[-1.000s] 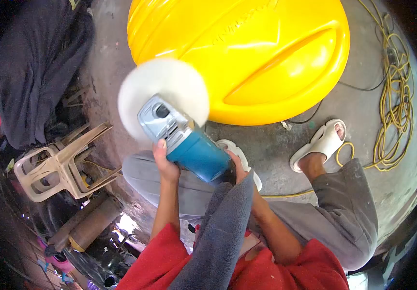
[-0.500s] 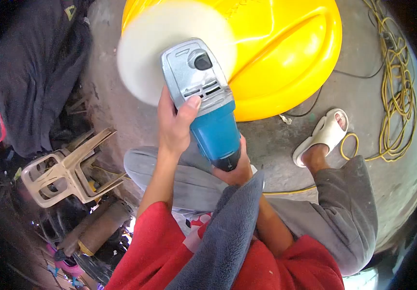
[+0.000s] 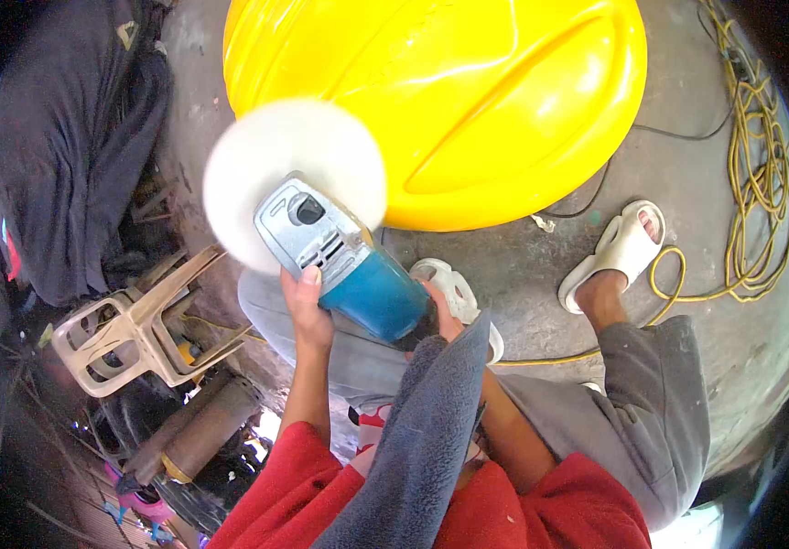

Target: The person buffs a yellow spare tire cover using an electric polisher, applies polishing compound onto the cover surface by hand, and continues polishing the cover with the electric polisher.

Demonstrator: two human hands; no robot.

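Note:
A blue and silver power polisher [image 3: 372, 291] with a round white pad [image 3: 294, 137] is held in both hands. The pad looks blurred and overlaps the lower left edge of a large glossy yellow object [image 3: 504, 110]; whether they touch I cannot tell. My left hand [image 3: 308, 306] grips the silver head, thumb on top. My right hand [image 3: 443, 316] is closed round the dark rear end of the polisher, partly hidden by a grey towel [image 3: 413, 430] that hangs down from my neck.
A beige plastic chair [image 3: 129, 339] lies tipped at the left, below dark cloth [image 3: 70, 156]. A brown cylinder [image 3: 211, 425] is at the lower left. Coiled yellow cord [image 3: 751, 174] lies at the right. My sandalled foot [image 3: 619, 256] rests on the concrete floor [image 3: 523, 284].
Since half a second ago, the polisher has moved down and left, back towards my lap, and tilted. Earlier it went up over the yellow object's left part. Both hands have kept their grip.

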